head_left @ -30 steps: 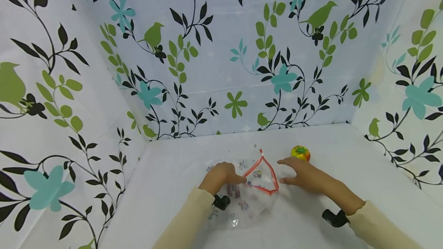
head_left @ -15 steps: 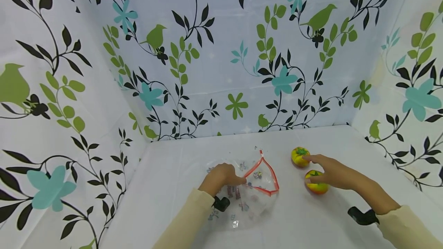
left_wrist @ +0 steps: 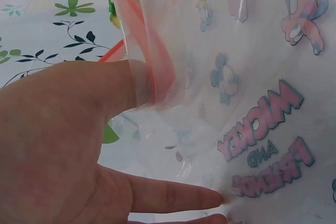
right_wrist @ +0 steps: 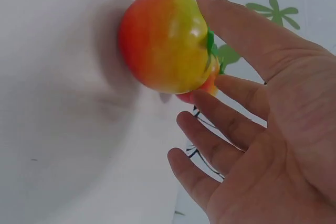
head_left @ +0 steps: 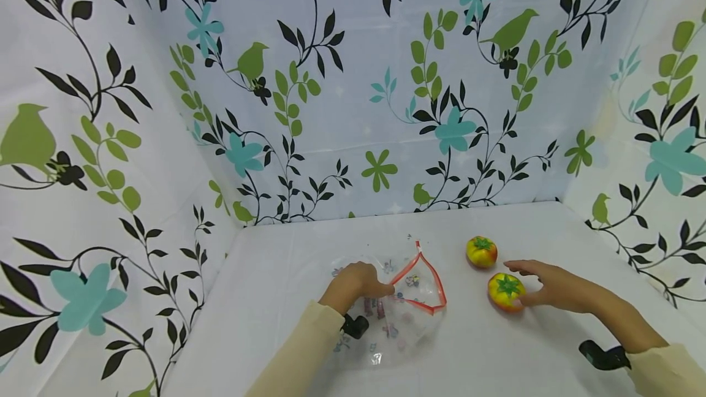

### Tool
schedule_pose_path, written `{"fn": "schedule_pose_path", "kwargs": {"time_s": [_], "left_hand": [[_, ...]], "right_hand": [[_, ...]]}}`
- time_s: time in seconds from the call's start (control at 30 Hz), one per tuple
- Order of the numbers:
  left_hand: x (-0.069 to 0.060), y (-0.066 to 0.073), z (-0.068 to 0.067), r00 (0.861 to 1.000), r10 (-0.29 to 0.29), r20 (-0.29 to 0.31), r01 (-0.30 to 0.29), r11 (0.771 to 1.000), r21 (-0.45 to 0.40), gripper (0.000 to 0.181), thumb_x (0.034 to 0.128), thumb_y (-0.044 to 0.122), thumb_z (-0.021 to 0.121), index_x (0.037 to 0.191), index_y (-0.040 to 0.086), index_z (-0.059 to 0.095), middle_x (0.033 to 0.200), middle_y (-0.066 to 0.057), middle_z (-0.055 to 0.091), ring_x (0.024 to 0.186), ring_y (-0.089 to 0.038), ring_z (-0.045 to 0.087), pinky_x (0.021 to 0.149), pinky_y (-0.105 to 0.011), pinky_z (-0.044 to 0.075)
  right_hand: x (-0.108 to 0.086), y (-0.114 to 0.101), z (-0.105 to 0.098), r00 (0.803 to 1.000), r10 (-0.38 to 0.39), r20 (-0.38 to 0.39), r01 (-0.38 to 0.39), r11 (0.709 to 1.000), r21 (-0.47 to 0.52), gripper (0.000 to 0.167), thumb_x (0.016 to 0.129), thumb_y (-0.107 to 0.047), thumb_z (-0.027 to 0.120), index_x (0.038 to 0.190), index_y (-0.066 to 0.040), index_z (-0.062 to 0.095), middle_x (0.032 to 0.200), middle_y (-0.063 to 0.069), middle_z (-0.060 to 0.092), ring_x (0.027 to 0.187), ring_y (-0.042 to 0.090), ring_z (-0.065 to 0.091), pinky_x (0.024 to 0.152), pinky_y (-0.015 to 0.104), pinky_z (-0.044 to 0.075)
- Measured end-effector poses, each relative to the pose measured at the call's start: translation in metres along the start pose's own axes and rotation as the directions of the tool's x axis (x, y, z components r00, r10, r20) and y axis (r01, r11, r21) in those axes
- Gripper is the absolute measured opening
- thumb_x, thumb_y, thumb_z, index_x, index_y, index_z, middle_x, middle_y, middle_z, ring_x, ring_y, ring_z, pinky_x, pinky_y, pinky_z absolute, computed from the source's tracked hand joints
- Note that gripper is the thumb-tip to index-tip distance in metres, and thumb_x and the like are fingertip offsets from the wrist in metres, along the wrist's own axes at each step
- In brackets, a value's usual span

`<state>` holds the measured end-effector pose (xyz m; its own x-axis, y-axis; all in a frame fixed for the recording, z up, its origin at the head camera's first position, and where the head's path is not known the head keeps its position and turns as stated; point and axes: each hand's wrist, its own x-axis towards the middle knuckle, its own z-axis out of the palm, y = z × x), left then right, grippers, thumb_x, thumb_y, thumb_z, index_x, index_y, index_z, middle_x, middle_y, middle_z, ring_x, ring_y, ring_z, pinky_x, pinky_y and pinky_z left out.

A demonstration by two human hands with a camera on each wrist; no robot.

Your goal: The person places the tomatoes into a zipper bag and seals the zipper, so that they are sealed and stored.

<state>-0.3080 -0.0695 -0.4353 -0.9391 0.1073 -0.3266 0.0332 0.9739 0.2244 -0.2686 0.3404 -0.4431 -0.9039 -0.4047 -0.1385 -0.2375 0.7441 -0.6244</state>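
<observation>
In the head view my left hand lies at the mouth of a clear zip bag with a red-edged opening. The left wrist view shows the thumb straight behind the film at the red strip, with the fingers spread apart from it against the printed plastic. My right hand is beside the nearer tomato-like fruit, yellow and red with a green leafy top. In the right wrist view its fingers are spread and loosely bent around one side of this fruit; contact is unclear.
A second similar fruit sits just behind the first. The white tabletop meets a patterned cloth backdrop at the back and sides. A black wrist camera is strapped to my right wrist.
My right hand has moved right, away from the bag's mouth, uncovering both fruits, and now stands beside the nearer one. My left hand and the bag have stayed in place.
</observation>
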Motion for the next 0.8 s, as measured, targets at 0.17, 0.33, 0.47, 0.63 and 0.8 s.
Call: {"fn": "schedule_pose_path", "kwargs": {"time_s": [0.17, 0.33, 0.47, 0.63, 0.8], "left_hand": [[0.001, 0.001, -0.001, 1.000, -0.010, 0.009, 0.010, 1.000, -0.002, 0.069, 0.0877, 0.062, 0.074, 0.120, 0.001, 0.074, 0.096, -0.009, 0.065, 0.088, -0.025, 0.059, 0.088, -0.048, 0.057], [0.000, 0.000, -0.001, 1.000, -0.014, 0.012, 0.015, 1.000, -0.013, 0.070, 0.0878, 0.062, 0.074, 0.121, 0.001, 0.073, 0.098, -0.009, 0.067, 0.088, -0.025, 0.059, 0.090, -0.049, 0.057], [-0.001, -0.001, -0.002, 1.000, -0.013, 0.014, 0.013, 1.000, -0.018, 0.070, 0.0881, 0.062, 0.074, 0.121, 0.001, 0.073, 0.099, -0.009, 0.067, 0.088, -0.026, 0.059, 0.090, -0.050, 0.057], [-0.002, -0.001, -0.003, 1.000, -0.006, 0.015, 0.007, 1.000, -0.012, 0.070, 0.0884, 0.062, 0.073, 0.122, 0.001, 0.073, 0.100, -0.010, 0.068, 0.089, -0.026, 0.060, 0.090, -0.050, 0.058], [-0.001, -0.002, -0.003, 1.000, -0.002, 0.014, 0.002, 1.000, -0.001, 0.070, 0.0888, 0.063, 0.072, 0.122, 0.001, 0.073, 0.102, -0.010, 0.069, 0.089, -0.025, 0.060, 0.091, -0.050, 0.058]], "right_hand": [[-0.002, 0.007, 0.001, 1.000, -0.001, 0.028, 0.000, 1.000, 0.024, 0.081, 0.092, -0.029, 0.083, 0.156, 0.001, 0.043, 0.154, 0.033, 0.047, 0.135, 0.057, 0.046, 0.099, 0.068, 0.052], [-0.003, 0.010, 0.003, 0.999, 0.013, 0.046, -0.015, 0.999, 0.039, 0.082, 0.092, -0.029, 0.083, 0.155, 0.002, 0.043, 0.154, 0.035, 0.046, 0.135, 0.058, 0.046, 0.099, 0.070, 0.051], [-0.003, 0.011, 0.005, 0.998, 0.030, 0.054, -0.033, 0.998, 0.047, 0.082, 0.091, -0.029, 0.083, 0.155, 0.002, 0.043, 0.152, 0.036, 0.046, 0.135, 0.059, 0.045, 0.099, 0.070, 0.050], [-0.002, 0.012, 0.008, 0.999, 0.023, 0.044, -0.025, 0.999, 0.034, 0.081, 0.092, -0.030, 0.083, 0.154, 0.004, 0.044, 0.150, 0.036, 0.048, 0.135, 0.059, 0.047, 0.100, 0.070, 0.049], [-0.001, 0.012, 0.009, 0.999, 0.024, 0.023, -0.025, 1.000, 0.013, 0.078, 0.092, -0.032, 0.082, 0.153, 0.002, 0.046, 0.148, 0.034, 0.052, 0.133, 0.057, 0.050, 0.101, 0.070, 0.049]]}}
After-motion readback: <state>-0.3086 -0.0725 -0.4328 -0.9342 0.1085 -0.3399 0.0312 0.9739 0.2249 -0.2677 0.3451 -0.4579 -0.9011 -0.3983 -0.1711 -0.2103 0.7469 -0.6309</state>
